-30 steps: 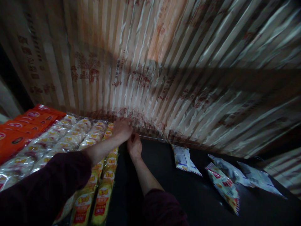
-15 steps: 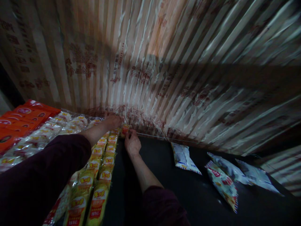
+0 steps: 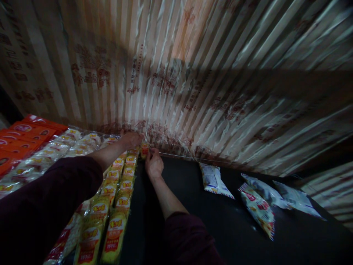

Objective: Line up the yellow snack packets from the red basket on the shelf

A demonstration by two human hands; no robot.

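My left hand [image 3: 132,140] reaches over the rows to the far edge of the black shelf, by the wrapped wall. Its fingers are drawn together near the top of a small yellow snack packet [image 3: 144,150]; what they hold, if anything, is hidden. From the right, my right hand [image 3: 154,163] has its thumb and fingers closed at that packet's side. The packet stands at the back, to the right of the yellow rows. Those rows of yellow wrapped snacks [image 3: 124,201], with red and white labels, run toward me beneath my left forearm.
White-wrapped snacks [image 3: 52,151] and orange packs [image 3: 27,138] lie at left. Several pillow bags, including a white and blue bag [image 3: 214,179] and a red and white bag [image 3: 257,209], lie on the black surface [image 3: 187,184]. A thin cord [image 3: 176,155] runs along the plastic-wrapped wall [image 3: 165,81].
The view has shifted slightly, so most things sit a little higher and further left. Both hands stay at the yellow packet by the wall, with only small movement.
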